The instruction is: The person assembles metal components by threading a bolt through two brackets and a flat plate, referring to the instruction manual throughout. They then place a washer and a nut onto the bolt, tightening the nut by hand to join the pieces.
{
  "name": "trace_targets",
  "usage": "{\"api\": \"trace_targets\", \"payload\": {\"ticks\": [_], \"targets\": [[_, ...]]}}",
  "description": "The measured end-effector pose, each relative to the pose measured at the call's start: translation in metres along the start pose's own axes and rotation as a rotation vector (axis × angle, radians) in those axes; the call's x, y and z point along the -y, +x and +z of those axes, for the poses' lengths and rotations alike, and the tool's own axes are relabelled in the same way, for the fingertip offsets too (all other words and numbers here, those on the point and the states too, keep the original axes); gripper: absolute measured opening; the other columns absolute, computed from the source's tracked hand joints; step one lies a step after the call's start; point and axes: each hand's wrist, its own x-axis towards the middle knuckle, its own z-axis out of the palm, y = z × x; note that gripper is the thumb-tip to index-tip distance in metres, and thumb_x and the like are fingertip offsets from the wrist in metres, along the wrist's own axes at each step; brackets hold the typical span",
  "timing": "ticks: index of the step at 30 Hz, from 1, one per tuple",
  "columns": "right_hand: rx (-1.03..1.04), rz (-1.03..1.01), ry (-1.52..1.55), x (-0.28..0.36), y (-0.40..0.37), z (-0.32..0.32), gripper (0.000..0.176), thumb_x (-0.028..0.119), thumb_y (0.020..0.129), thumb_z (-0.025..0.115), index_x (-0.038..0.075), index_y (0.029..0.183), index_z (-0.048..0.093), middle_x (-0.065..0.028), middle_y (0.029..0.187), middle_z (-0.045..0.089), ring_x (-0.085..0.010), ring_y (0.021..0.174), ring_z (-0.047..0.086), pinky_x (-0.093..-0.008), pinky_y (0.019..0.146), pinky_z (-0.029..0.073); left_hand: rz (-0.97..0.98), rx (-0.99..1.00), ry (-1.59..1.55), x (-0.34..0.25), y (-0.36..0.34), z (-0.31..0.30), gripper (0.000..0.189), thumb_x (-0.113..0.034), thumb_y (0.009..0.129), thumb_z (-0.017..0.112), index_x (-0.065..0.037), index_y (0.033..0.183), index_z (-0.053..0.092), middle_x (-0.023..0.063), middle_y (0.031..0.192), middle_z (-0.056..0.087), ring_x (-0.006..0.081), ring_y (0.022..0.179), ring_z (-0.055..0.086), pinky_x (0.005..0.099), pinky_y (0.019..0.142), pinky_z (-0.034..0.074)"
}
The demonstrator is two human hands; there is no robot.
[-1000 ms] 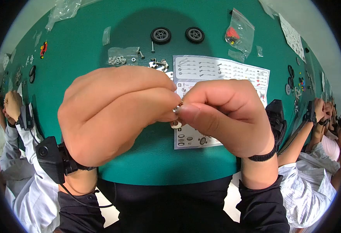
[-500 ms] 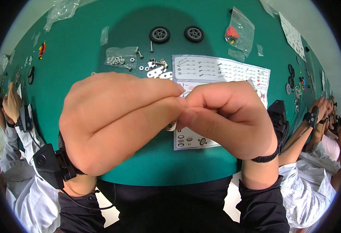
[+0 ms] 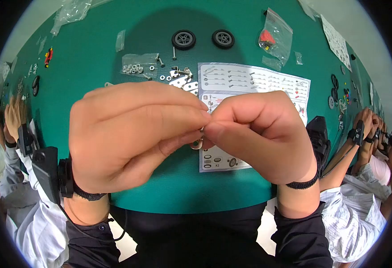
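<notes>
My left hand (image 3: 129, 134) and my right hand (image 3: 263, 134) meet fingertip to fingertip over the lower part of a printed instruction sheet (image 3: 289, 87). Both are pinched closed. A small metal piece (image 3: 197, 144) with a rounded end shows just below the fingertips; the rest of it is hidden by the fingers. Whether one hand or both grip it cannot be made out. Behind the left fingers lie white perforated plates (image 3: 178, 82), partly covered by that hand, with screws and nuts (image 3: 152, 68) around them.
Two black-tyred wheels (image 3: 184, 39) (image 3: 223, 39) lie at the back of the green table (image 3: 191, 196). A bag of nuts (image 3: 135, 64) is at back left, a bag with red parts (image 3: 274, 38) at back right. Other people's hands (image 3: 15, 118) (image 3: 366, 123) are at both sides.
My left hand has rolled, and its thumb and lower fingers now show beneath the index finger. The fingertips still meet, and my right hand has barely moved.
</notes>
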Motion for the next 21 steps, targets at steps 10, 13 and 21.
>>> {"api": "trace_targets", "payload": {"ticks": [10,13,21], "targets": [[-0.008,-0.014,-0.08,-0.0022,0.0013,-0.001,0.013,0.006,0.09,0.065,-0.002,0.082,0.07,0.0063,0.061,0.053,0.0003,0.056,0.04,-0.0187,0.048,0.028,0.059,-0.003,0.16,-0.0007,-0.0019,0.0021,0.019,-0.004,0.067,0.076,0.001,0.083,0.069,0.0143,0.083,0.071,0.0246,0.067,0.069,0.0304,0.056,0.051],[0.013,0.032,-0.056,-0.0021,0.0019,-0.0019,0.013,0.006,0.09,0.065,-0.002,0.081,0.07,0.0069,0.06,0.052,0.0004,0.056,0.039,-0.0187,0.048,0.027,0.104,0.026,0.259,-0.0009,-0.0021,0.0002,0.018,-0.006,0.065,0.074,-0.001,0.081,0.069,0.0125,0.082,0.071,0.0229,0.065,0.068,0.0296,0.054,0.049],[0.032,0.098,-0.048,0.0022,0.0016,-0.0005,0.012,0.005,0.089,0.064,-0.003,0.083,0.071,0.0041,0.064,0.058,-0.0006,0.058,0.043,-0.0182,0.051,0.031,0.108,0.005,0.212,-0.0008,-0.003,0.0016,0.02,-0.008,0.062,0.069,0.0,0.081,0.069,0.012,0.081,0.071,0.022,0.063,0.068,0.029,0.052,0.049]]}}
